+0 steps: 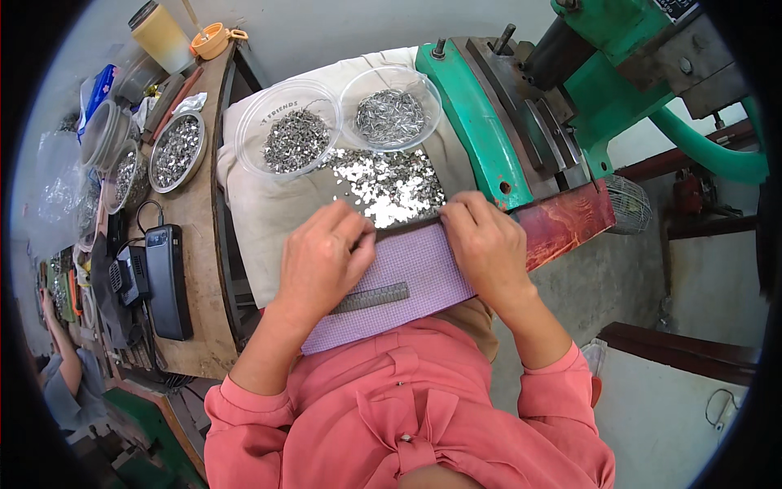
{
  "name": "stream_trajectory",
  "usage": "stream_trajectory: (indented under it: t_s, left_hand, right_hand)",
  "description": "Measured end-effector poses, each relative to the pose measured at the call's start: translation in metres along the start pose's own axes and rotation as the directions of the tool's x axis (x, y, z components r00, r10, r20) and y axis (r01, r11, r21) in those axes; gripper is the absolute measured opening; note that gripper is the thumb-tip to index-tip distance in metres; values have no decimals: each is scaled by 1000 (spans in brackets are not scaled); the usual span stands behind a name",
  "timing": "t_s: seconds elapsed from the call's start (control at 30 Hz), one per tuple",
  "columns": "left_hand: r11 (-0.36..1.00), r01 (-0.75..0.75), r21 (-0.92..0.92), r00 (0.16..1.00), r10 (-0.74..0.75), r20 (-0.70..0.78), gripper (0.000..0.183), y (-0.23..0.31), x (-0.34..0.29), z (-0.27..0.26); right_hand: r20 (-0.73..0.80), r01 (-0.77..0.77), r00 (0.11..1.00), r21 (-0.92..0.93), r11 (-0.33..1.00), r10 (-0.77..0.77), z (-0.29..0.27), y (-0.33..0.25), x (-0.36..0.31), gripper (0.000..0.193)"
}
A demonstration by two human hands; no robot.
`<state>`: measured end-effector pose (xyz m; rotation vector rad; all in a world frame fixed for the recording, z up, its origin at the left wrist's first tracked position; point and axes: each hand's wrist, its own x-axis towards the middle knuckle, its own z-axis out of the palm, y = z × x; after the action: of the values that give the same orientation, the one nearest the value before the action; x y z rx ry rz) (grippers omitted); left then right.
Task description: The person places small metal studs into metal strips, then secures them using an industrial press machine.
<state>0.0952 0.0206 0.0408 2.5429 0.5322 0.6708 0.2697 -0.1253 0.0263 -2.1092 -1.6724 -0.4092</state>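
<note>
My left hand (324,254) is closed, thumb against curled fingers, at the near left of a heap of small shiny metal pieces (391,187). Whatever its fingers hold, if anything, is hidden. At the heap's near right corner my right hand (489,248) has its fingers pinched together by the dark edge under the pieces. I cannot make out what is in them. Below the hands lies a purple checked mat (432,261), with a dark grey ridged strip (371,298) on it, partly behind my left wrist.
Behind the heap stand two clear round tubs, one with small metal bits (295,140), one with thin metal pins (389,116). A green machine (481,130) rises at right. The left wooden bench (195,269) holds a black power bank (168,281). Another person's arm (69,359) shows far left.
</note>
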Motion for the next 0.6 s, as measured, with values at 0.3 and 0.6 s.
stream_trajectory:
  t_s: [0.3,0.6]
  left_hand:
    - [979,195,-63,955,-204,-215,6,-8,10,-8]
    - [997,74,-30,973,-78,-215,6,-8,5,-5]
  right_hand:
    - [-133,32,991,-14,999,-34,-2,-8,41,9]
    - [-252,-13,968,16,1000,16,-5,-6,36,4]
